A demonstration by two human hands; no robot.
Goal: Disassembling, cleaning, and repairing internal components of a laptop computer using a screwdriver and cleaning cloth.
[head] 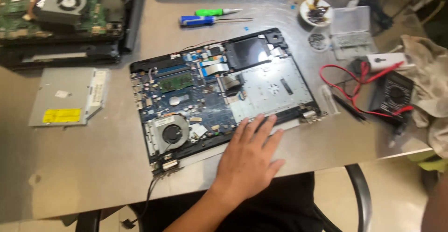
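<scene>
Scuffed grey tabletop (84, 166), flat hand (247, 159) — opened laptop's (219, 92) edge

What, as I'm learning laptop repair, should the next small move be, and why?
Probably reach for the blue screwdriver. The left hand lies flat and empty on the near edge of the laptop, whose board and fan are exposed, and no tool is in hand; the screwdriver lies just beyond the far edge.
</scene>
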